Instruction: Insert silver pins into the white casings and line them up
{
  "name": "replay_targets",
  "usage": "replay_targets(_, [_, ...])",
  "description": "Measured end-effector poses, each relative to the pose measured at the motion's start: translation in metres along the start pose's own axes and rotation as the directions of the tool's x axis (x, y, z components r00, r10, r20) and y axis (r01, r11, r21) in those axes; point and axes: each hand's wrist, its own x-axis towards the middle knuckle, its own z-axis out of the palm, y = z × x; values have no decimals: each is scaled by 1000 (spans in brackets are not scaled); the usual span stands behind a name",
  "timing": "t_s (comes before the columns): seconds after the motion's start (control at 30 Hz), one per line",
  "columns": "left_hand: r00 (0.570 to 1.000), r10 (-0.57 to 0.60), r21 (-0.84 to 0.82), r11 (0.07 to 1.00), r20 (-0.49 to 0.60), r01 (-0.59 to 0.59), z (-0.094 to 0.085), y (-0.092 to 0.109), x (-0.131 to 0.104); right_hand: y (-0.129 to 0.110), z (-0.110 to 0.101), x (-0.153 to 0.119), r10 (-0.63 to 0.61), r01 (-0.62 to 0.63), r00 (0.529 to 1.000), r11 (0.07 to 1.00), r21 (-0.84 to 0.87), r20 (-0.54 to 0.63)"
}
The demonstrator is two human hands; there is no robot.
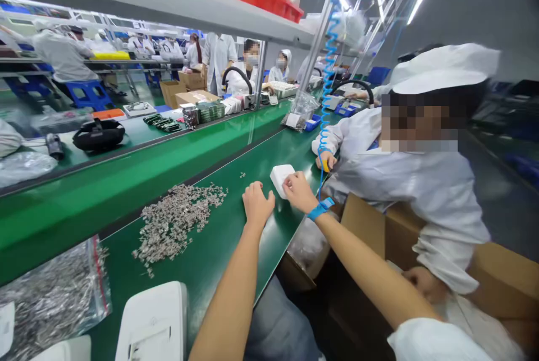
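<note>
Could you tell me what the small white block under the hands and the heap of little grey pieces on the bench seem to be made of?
The white block, touched by the right hand, looks like moulded plastic: smooth, matt, rounded corners. The grey pieces, left of the left hand, look metallic, with a dull silvery glint; too small to tell more.

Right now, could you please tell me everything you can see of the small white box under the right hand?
The white box is a small, squarish case with rounded corners, smooth and matte like plastic. It lies on the green mat, near its edge, tilted in the view. The right hand rests its fingers on the box's near right side, covering that part. The left hand, loosely fisted, sits just beside it on the mat, apparently not touching. No markings or openings show on the visible top.
</note>
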Motion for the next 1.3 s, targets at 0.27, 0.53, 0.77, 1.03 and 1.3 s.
replay_targets(0.27, [994, -105, 50, 993, -8, 106, 1, -3, -3, -10, -10, 42, -366, 361, 892, 930, 72, 266])
replay_targets(0.53, [980, -196, -25, 980, -18, 196, 0, -2, 4, 0, -5, 58, -606, 643, 659, 761, 84, 444])
replay_targets(0.77, [991, -132, -12, 991, -14, 132, 2, -2, 3, -7, 1, 63, -584, 633, 642, 770, 86, 497])
replay_targets(1.03, [984, -176, -41, 983, 5, 176, 2, -2, 8, -18, 8, 70, -469, 566, 671, 824, 11, 574])
replay_targets(1.3, [977, -212, -59, 976, -16, 211, 3, -2, 11, -3, 3, 61, -592, 593, 675, 790, 154, 441])
